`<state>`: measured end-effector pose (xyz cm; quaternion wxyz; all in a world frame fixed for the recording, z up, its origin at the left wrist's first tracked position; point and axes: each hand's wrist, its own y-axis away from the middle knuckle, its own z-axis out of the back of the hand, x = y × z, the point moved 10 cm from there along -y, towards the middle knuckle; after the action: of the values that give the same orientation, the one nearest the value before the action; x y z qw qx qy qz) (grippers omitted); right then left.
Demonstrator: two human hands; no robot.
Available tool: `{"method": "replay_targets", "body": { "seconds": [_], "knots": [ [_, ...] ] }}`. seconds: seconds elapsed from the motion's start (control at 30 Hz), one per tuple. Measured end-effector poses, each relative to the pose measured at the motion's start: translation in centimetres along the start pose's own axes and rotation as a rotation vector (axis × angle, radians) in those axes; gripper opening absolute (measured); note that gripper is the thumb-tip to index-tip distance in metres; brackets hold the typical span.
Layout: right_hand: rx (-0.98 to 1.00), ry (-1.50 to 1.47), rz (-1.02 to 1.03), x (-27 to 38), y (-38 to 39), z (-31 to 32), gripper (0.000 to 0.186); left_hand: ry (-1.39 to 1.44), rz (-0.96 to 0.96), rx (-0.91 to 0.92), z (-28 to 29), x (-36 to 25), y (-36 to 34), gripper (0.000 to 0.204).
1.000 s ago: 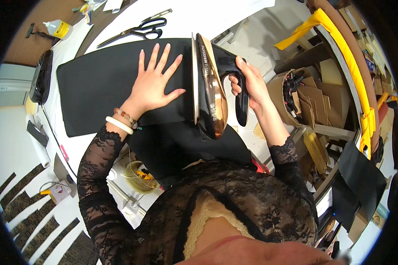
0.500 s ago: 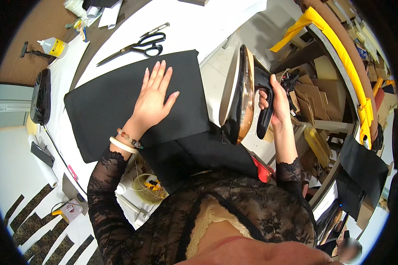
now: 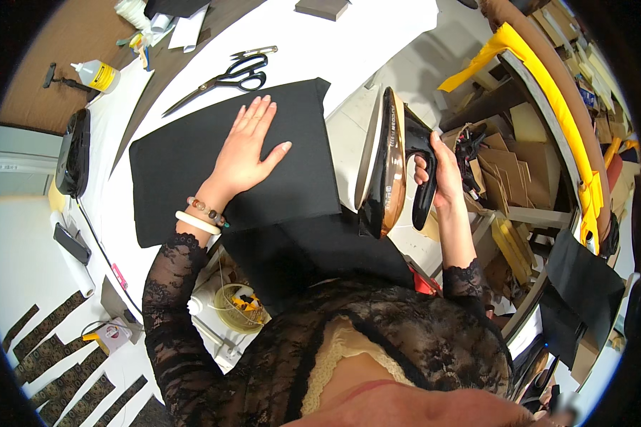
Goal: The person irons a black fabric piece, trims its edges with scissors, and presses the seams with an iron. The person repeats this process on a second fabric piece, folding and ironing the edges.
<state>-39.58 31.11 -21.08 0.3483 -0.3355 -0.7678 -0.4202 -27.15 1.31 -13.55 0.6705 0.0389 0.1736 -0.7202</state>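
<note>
1 iron (image 3: 389, 165) in the right hand (image 3: 444, 171) has moved right, uncovering black fabric (image 3: 303, 156).

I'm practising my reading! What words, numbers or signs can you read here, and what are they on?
I don't copy printed words, but here's where they are:
Iron in the right hand: pale lettering along its side.
Bottle: print on its yellow label, too small to read.
White boxy thing, lower left: a reddish mark, too blurred to read.

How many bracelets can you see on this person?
2, both on the left wrist: a beaded one nearer the left hand, and a cream bangle nearer the sleeve. Others could be hidden under the lace.
</note>
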Motion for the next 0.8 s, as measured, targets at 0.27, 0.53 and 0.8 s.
{"method": "replay_targets", "body": {
  "seconds": [0.27, 0.53, 0.8],
  "knots": [
    [0.077, 0.022, -0.024, -0.8, -1.8, -0.2, 0.032, -0.120, 0.006, 0.056, 0.2, 1.9, -3.0, 0.065],
    [0.232, 0.076, -0.085, -1.9, -2.5, -3.1, 0.034, -0.253, 0.040, 0.116, -1.2, 2.3, -4.7, 0.080],
    [0.185, 0.081, -0.172, -2.6, -7.0, -3.6, 0.031, -0.281, 0.049, 0.148, -1.4, 2.0, -5.0, 0.085]
  ]
}}
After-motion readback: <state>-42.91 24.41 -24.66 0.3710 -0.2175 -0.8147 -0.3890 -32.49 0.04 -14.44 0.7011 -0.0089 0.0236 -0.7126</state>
